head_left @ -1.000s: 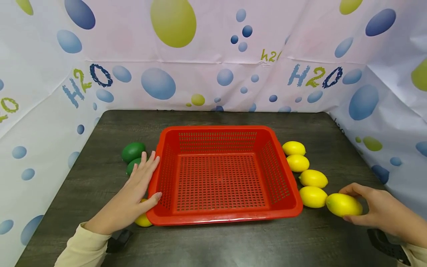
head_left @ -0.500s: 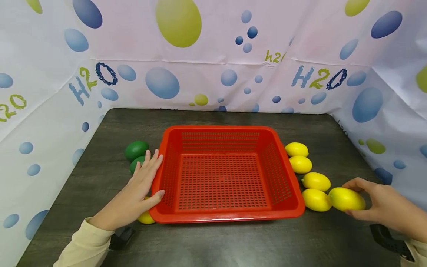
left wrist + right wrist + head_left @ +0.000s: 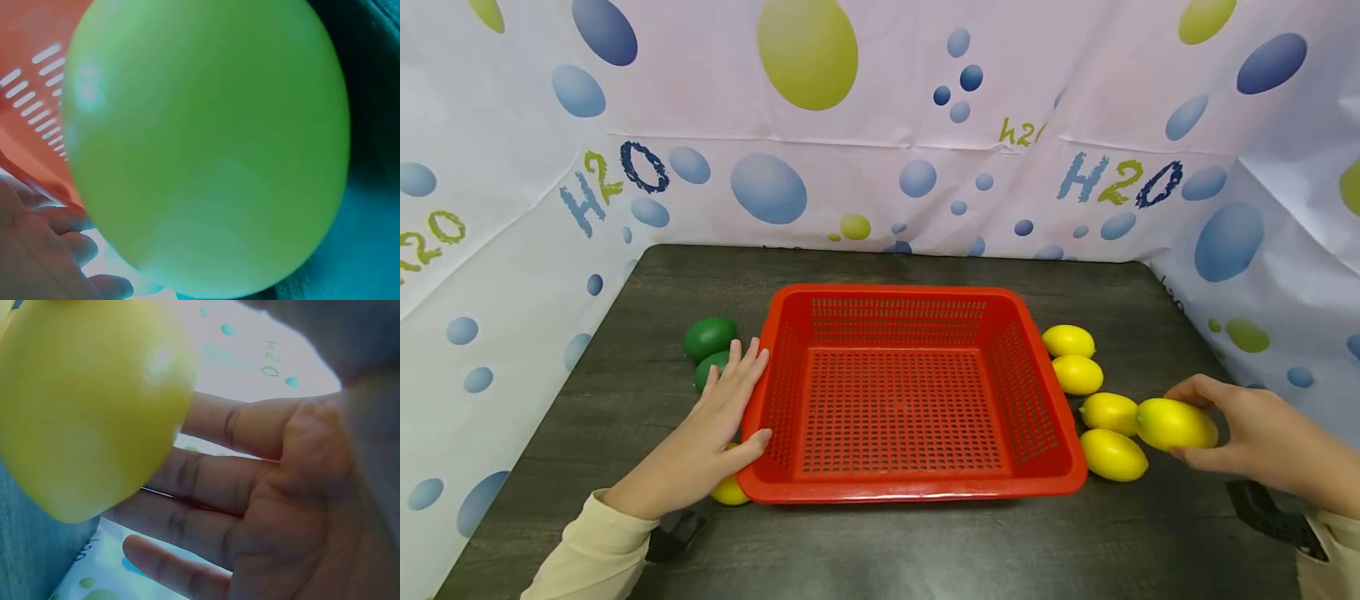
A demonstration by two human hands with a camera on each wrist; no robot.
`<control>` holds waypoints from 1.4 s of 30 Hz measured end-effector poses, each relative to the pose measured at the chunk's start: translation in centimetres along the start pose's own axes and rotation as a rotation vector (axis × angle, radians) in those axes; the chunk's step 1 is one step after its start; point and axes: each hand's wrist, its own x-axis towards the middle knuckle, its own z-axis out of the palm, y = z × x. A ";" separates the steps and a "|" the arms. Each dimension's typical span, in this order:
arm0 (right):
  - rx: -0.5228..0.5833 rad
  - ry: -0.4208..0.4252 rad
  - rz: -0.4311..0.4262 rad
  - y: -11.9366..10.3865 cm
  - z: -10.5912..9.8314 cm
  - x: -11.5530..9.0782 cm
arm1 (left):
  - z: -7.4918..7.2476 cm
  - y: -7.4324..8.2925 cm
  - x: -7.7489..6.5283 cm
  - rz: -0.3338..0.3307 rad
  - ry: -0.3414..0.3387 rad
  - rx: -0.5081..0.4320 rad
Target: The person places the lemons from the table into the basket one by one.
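Note:
A red plastic basket (image 3: 898,408) with slotted walls stands in the middle of the table, with nothing in it. My left hand (image 3: 711,425) lies with spread, straight fingers against its left rim. Below that hand a yellow lemon (image 3: 730,490) is partly hidden; in the left wrist view a large rounded fruit (image 3: 206,144) fills the picture. My right hand (image 3: 1255,433) grips a lemon (image 3: 1176,423) between thumb and fingers, right of the basket. The held lemon (image 3: 94,406) is close up in the right wrist view. Its left end meets or overlaps another lemon (image 3: 1108,413).
More lemons line the basket's right side: a far one (image 3: 1069,342), a second (image 3: 1077,375) and a near one (image 3: 1114,455). Two dark green fruits, one behind (image 3: 710,338) and one partly covered (image 3: 711,369), lie at the left. A patterned curtain (image 3: 880,192) borders the dark table (image 3: 880,550).
My right hand has shifted the gripped lemon slightly away from me, from beside the nearest lemon to beside the one behind it. The left hand keeps its place on the basket rim.

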 end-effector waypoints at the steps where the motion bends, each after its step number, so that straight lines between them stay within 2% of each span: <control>1: 0.001 0.002 -0.003 -0.1 -0.1 0.1 | 0.0 0.0 0.0 0.000 -0.001 -0.001; 9: -0.022 0.057 -0.038 -0.6 -0.8 1.0 | 0.1 -0.1 0.0 0.009 0.005 -0.010; 15: -0.009 0.055 -0.036 -0.7 -0.9 1.1 | 0.2 -0.1 -0.1 0.005 0.003 -0.017; 28: -0.019 0.128 -0.080 -0.8 -1.2 1.9 | 0.3 -0.2 0.0 0.004 0.002 -0.016; 42: -0.015 0.096 -0.070 -1.7 -2.3 3.6 | 0.3 0.1 0.0 0.000 0.005 -0.014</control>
